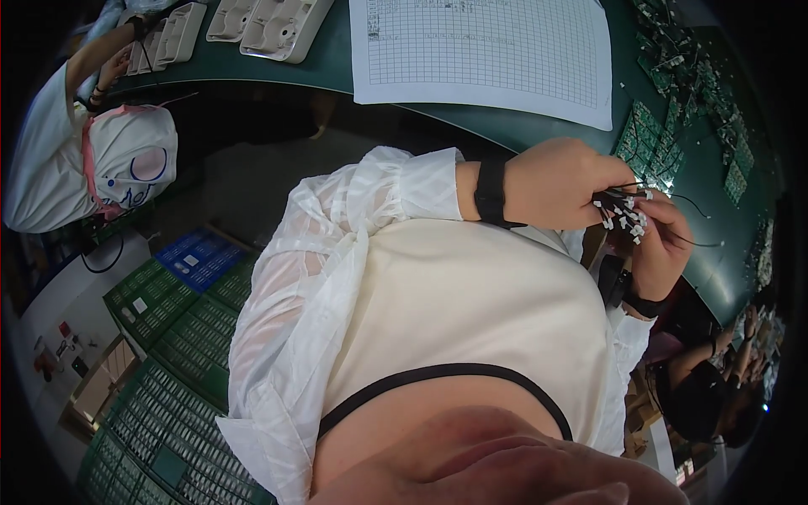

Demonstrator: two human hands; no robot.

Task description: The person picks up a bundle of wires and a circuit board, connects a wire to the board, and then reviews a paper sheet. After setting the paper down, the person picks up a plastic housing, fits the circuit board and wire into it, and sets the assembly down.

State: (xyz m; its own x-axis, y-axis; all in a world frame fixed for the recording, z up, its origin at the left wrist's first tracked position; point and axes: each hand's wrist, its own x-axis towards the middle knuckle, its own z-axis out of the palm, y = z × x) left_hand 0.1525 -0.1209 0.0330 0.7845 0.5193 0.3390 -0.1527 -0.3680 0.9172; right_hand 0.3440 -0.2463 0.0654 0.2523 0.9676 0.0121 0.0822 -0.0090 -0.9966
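Note:
My left hand (560,181) is closed around a bunch of black connector wires (621,212), and their small white plugs fan out below its fingers. Close against it, my right hand (661,244) has its thumb and fingers pinched at the edge of the same bunch. A few loose wire ends stick out past the right hand's fingers. Just beyond both hands, green circuit boards (637,139) with black wires on them lie on the dark green table (505,139). Exactly which wire the right fingertips grip is partly hidden.
A gridded paper sheet (480,59) covers the table ahead. White plastic housings (282,29) stand at the far left, near a co-worker's arm (105,55). More circuit boards (732,139) pile up at right. Green crates (189,337) are stacked at lower left; another person (703,387) sits at lower right.

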